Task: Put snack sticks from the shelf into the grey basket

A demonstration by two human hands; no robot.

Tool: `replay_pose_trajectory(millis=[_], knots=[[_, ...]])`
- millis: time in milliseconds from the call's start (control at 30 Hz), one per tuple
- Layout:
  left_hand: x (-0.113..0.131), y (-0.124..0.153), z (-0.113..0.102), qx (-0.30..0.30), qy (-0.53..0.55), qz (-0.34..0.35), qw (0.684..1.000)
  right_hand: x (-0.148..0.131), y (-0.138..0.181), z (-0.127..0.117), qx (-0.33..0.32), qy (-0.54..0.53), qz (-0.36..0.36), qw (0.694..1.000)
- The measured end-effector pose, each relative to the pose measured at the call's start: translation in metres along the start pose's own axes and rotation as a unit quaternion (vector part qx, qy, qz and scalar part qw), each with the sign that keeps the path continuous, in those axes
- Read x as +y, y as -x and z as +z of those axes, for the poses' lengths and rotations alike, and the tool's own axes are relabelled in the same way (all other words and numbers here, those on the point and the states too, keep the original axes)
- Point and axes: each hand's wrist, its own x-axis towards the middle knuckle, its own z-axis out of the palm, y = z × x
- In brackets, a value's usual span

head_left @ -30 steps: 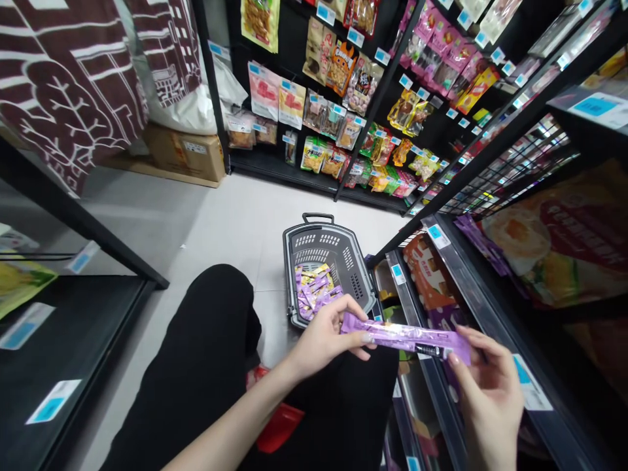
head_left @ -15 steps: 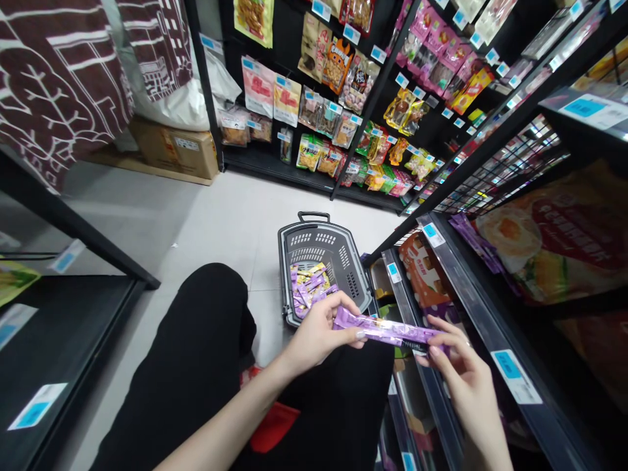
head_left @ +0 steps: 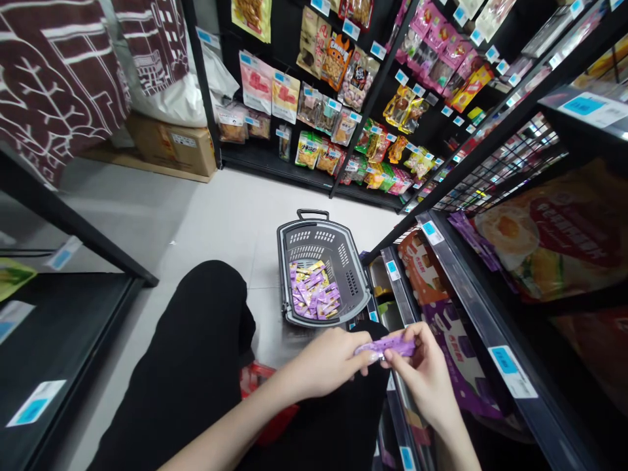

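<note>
Both of my hands pinch a purple snack packet (head_left: 387, 345) low in the middle of the view, above my black-clad knees. My left hand (head_left: 326, 361) grips its left end with closed fingers. My right hand (head_left: 426, 378) closes on its right end, and the packet looks folded short between them. Just beyond the hands, a grey shopping basket (head_left: 356, 261) stands on the floor, holding several purple and yellow packets (head_left: 314, 297).
Black shelves (head_left: 464, 281) with snack bags and blue price tags run along my right side. More stocked shelves line the back wall. A low black shelf (head_left: 63, 327) is at my left. A cardboard box (head_left: 171, 144) sits on the grey tiled floor.
The hands have come together and moved down toward me. The long purple packet, stretched out between them before, now shows only as a short piece between the fingers.
</note>
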Motion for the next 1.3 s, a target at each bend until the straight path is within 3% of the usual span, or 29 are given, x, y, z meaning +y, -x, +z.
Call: replay_pose_trajectory(millis=[133, 267, 433, 567, 800, 1033, 1133, 1200, 1300], knots=[[-0.003, -0.003, 0.006, -0.031, 0.119, -0.028, 0.992, -0.004, 0.002, -0.004, -0.018, -0.006, 0.007, 1.0], [-0.004, 0.0, -0.002, -0.106, 0.232, -0.028, 0.967, -0.012, 0.008, -0.013, -0.046, -0.048, 0.049, 0.997], [-0.003, 0.005, -0.011, -0.226, 0.371, -0.016, 0.9, -0.021, 0.015, -0.018, -0.055, -0.115, 0.067, 0.99], [-0.007, 0.008, -0.018, -0.263, 0.451, -0.018, 0.853, -0.025, 0.015, -0.026, -0.004, -0.116, 0.051, 0.992], [-0.016, 0.008, -0.036, -0.203, 0.453, -0.038, 0.867, -0.023, 0.009, -0.043, 0.046, -0.071, 0.026, 0.996], [-0.022, 0.009, -0.038, -0.173, 0.554, 0.041, 0.814, -0.016, 0.018, -0.058, 0.01, -0.02, -0.049, 0.999], [-0.029, 0.006, -0.037, -0.11, 0.593, 0.052, 0.796, -0.012, 0.016, -0.062, 0.061, 0.045, -0.089, 0.993], [-0.032, 0.004, -0.036, -0.059, 0.592, 0.051, 0.802, -0.013, 0.012, -0.059, 0.083, 0.074, -0.118, 0.987], [-0.034, 0.001, -0.038, -0.031, 0.571, 0.051, 0.819, -0.015, 0.003, -0.05, 0.099, 0.108, -0.159, 0.976]])
